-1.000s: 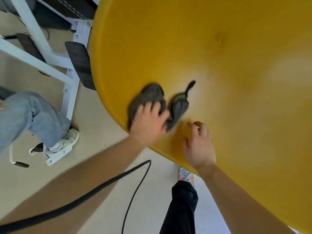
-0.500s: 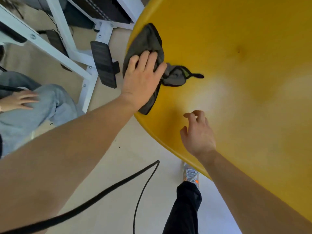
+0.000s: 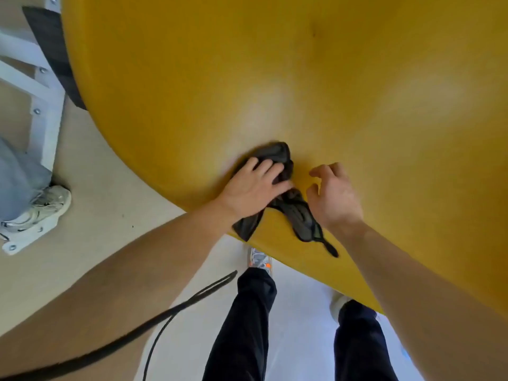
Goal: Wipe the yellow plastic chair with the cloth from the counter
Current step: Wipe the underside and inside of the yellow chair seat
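Note:
The yellow plastic chair (image 3: 302,78) fills the upper and right part of the head view as a broad curved surface. A dark grey cloth (image 3: 298,215) lies crumpled on it near the front edge, one corner hanging over the rim. My left hand (image 3: 255,185) presses flat on the cloth with fingers spread over it. My right hand (image 3: 334,193) rests on the chair just right of the cloth, fingers curled and apart, holding nothing.
My legs in dark trousers (image 3: 247,325) stand below the chair edge. A black cable (image 3: 165,317) crosses the floor at lower left. A white metal frame (image 3: 41,105) and another person's leg and shoe (image 3: 35,207) are at the left.
My left hand has dragged the cloth from the chair's far left rim back down to the near edge, close to my right hand. The view has shifted toward the chair.

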The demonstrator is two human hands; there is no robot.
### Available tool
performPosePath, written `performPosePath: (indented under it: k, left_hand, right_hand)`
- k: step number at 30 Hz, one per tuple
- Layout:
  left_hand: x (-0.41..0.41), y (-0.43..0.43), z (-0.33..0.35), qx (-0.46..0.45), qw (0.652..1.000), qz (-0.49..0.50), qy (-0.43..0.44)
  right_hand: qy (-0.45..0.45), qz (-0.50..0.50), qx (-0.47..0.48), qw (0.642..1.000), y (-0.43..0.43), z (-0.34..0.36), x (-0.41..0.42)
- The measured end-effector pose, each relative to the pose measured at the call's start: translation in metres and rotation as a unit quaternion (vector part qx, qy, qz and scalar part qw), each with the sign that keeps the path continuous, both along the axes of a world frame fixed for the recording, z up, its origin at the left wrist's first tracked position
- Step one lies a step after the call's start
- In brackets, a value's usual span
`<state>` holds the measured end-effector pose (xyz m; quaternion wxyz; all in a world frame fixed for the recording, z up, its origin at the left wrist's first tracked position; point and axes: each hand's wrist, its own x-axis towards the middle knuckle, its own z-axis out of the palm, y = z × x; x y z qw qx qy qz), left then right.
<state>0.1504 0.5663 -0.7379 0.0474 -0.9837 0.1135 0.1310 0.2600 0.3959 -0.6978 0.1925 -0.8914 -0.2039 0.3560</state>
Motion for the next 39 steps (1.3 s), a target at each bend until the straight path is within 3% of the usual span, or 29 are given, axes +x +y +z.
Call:
performPosePath:
  k: [3,6,9,11,13,15,18,20,22,24,27,29,31,33,36,39]
  left_hand:
    - [0.047,0.083,0.018,0.112,0.985,0.112,-0.069]
    - [0.107,0.113,0.034,0.148,0.937,0.251,-0.191]
    - [0.177,0.086,0.034,0.079,0.860,0.418,-0.280]
    - [0.210,0.055,0.026,-0.017,0.849,0.456,-0.267]
    - [0.210,0.015,0.001,-0.059,0.904,0.366,-0.214]
    - [0.181,-0.022,-0.025,-0.078,0.967,0.191,-0.149]
    - [0.123,-0.038,-0.032,-0.080,0.995,0.027,-0.045]
    - [0.117,-0.005,-0.013,-0.012,0.999,-0.014,-0.035]
    - [0.139,0.052,0.015,0.077,0.986,0.078,-0.129]
    - [0.179,0.105,0.051,0.115,0.937,0.210,-0.253]
    - [0.234,0.102,0.075,0.092,0.899,0.279,-0.324]
    - [0.251,0.061,0.058,0.026,0.884,0.312,-0.346]
    - [0.240,0.006,0.022,-0.044,0.906,0.302,-0.295]
    - [0.200,-0.049,-0.015,-0.084,0.948,0.230,-0.202]
    - [0.122,-0.089,-0.038,-0.113,0.986,0.069,-0.104]
    - [0.077,-0.061,-0.022,-0.073,0.989,-0.108,0.065]
  right_hand:
    - [0.022,-0.004,0.017,1.000,0.008,0.000,0.021]
    - [0.018,0.018,0.027,0.999,0.019,-0.001,0.049]
    - [-0.008,0.004,0.028,1.000,0.017,-0.004,0.075]
    - [-0.028,-0.020,0.036,0.999,0.007,-0.006,0.084]
    - [-0.060,-0.053,0.049,0.996,-0.009,-0.009,0.088]
    - [-0.082,-0.074,0.046,0.993,-0.028,-0.008,0.092]
    - [-0.058,-0.063,0.004,0.996,-0.053,-0.004,0.098]
    - [-0.034,-0.051,-0.024,0.998,-0.058,0.001,0.100]
    - [-0.024,-0.044,-0.023,0.998,-0.054,0.007,0.101]
    - [-0.034,-0.040,-0.004,0.999,-0.044,0.014,0.105]
    - [-0.049,-0.030,0.033,0.998,-0.030,0.020,0.114]
    - [-0.051,-0.029,0.042,0.997,-0.024,0.021,0.123]
    - [-0.062,-0.045,0.050,0.996,-0.023,0.020,0.130]
    - [-0.079,-0.064,0.052,0.993,-0.030,0.016,0.133]
    - [-0.060,-0.088,0.028,0.994,-0.047,0.009,0.122]
    - [-0.010,-0.086,-0.015,0.996,-0.059,0.013,0.101]
